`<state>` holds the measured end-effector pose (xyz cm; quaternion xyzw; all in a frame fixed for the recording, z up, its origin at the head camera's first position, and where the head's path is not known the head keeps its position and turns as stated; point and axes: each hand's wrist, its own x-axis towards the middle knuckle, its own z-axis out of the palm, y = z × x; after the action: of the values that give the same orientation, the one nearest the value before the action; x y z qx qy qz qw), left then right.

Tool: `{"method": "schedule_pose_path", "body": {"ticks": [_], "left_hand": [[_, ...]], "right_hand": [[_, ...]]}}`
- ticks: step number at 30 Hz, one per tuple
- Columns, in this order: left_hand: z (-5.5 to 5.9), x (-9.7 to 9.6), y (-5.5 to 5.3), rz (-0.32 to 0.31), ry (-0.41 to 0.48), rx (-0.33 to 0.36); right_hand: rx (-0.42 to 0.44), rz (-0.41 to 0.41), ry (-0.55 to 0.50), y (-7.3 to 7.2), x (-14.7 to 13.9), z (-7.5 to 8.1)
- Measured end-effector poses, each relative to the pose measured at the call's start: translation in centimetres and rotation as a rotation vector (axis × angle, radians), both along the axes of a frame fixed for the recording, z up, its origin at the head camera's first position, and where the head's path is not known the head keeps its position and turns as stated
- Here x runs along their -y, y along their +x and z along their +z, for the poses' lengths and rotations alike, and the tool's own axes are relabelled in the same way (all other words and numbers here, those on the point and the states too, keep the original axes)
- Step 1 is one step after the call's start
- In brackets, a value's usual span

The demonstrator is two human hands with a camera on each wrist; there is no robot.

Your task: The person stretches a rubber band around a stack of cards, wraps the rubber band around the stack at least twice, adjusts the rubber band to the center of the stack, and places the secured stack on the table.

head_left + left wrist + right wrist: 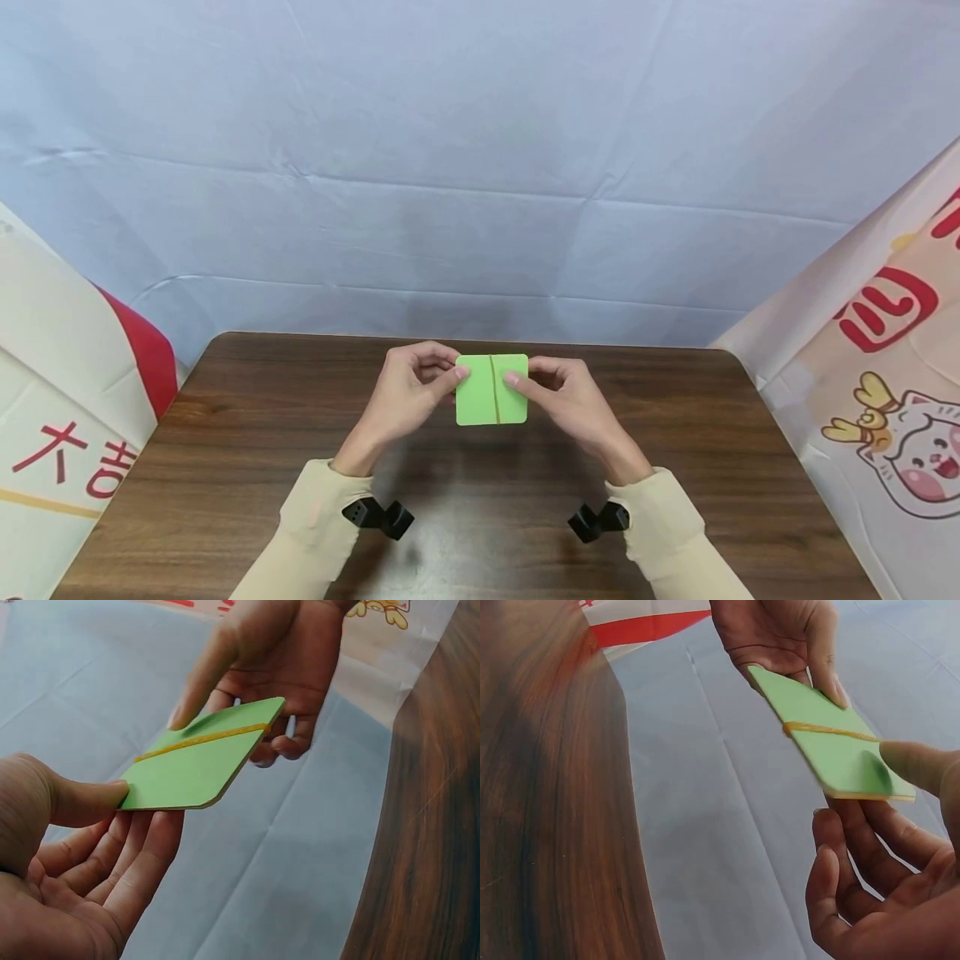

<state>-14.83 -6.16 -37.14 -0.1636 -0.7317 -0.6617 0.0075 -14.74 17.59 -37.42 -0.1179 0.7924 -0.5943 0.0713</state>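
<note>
A thin light green square card (474, 400) with rounded corners is held up over the table, its face turned toward the head camera. Round its middle runs a yellow rubber band (202, 740). My left hand (408, 392) pinches one side of the card, thumb on the face and fingers behind. On the opposite side my right hand (577, 404) pinches it too, its thumb lying close to the band. In the right wrist view, the right fingers (870, 851) curl beneath the card's lower edge.
The dark brown wooden table (247, 417) extends under both hands. Behind it hangs a pale blue-grey cloth (480, 208). Printed cloths with red characters flank the table, at left (52, 400) and right (847, 417). Small black wrist cameras (378, 517) sit on the cream sleeves (307, 533).
</note>
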Motion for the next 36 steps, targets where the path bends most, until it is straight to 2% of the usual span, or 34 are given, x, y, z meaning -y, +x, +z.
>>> {"method": "schedule_pose_path", "body": {"ticks": [11, 17, 23, 31, 36], "left_hand": [[0.3, 0.3, -0.3, 0.038, 0.057, 0.032], [0.4, 0.2, -0.3, 0.043, 0.081, 0.047], [0.5, 0.0, -0.3, 0.037, 0.09, 0.068], [-0.1, -0.2, 0.1, -0.033, 0.018, 0.077], [-0.5, -0.3, 0.3, -0.086, 0.06, 0.093]], "right_hand": [[0.081, 0.104, -0.03, 0.8, -0.4, -1.6], [0.085, 0.1, -0.092, 0.9, -0.1, -2.0], [0.057, 0.074, -0.093, 1.1, 0.0, -2.2], [0.042, 0.055, -0.141, 1.0, 0.1, -2.1], [0.046, 0.053, -0.154, 0.9, 0.1, -1.9]]}}
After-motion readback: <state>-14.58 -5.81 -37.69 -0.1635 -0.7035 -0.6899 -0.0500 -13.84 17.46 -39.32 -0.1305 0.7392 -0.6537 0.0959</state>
